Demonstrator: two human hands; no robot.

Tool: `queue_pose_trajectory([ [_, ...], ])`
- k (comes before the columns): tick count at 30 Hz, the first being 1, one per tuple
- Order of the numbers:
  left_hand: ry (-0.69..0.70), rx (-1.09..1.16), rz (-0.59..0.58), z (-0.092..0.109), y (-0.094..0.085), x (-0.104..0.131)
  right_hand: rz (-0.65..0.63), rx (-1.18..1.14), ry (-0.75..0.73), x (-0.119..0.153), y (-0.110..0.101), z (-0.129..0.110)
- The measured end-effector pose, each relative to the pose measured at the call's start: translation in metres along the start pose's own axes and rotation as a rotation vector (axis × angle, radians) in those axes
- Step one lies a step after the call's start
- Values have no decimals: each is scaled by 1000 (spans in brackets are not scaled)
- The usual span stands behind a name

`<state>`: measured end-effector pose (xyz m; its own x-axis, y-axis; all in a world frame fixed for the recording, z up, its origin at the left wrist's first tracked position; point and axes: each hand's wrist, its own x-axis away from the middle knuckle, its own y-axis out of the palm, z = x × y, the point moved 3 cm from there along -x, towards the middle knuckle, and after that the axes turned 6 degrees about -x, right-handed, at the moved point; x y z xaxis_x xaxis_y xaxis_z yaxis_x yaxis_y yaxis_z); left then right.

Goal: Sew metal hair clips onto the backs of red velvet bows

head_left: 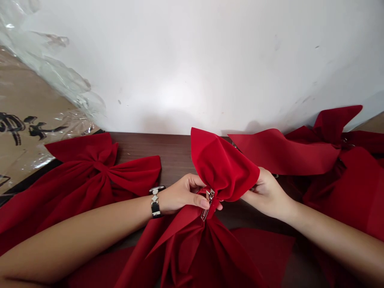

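Note:
A large red fabric bow (223, 164) is held in the middle, its long tails hanging toward me. My left hand (189, 196) grips its gathered centre, the thumb beside a metal clip (207, 205) on the bow. My right hand (267, 194) is closed on the edge of the upper right loop, its fingertips hidden behind the fabric. Another red bow (100, 166) lies at the left, spread out behind my left forearm.
More red bows and fabric (345, 176) are piled at the right. A dark wooden table (141, 146) meets a white wall (186, 68). Cardboard wrapped in clear plastic (27, 96) with black writing stands at the left.

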<state>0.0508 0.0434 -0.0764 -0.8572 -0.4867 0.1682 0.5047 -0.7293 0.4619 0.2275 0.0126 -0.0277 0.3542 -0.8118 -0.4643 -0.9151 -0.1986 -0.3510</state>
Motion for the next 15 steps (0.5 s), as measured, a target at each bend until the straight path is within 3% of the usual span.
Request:
queue_pose_trajectory([
  [15, -20, 31, -33, 1, 3, -1, -117, 8, -25, -1, -3, -6],
])
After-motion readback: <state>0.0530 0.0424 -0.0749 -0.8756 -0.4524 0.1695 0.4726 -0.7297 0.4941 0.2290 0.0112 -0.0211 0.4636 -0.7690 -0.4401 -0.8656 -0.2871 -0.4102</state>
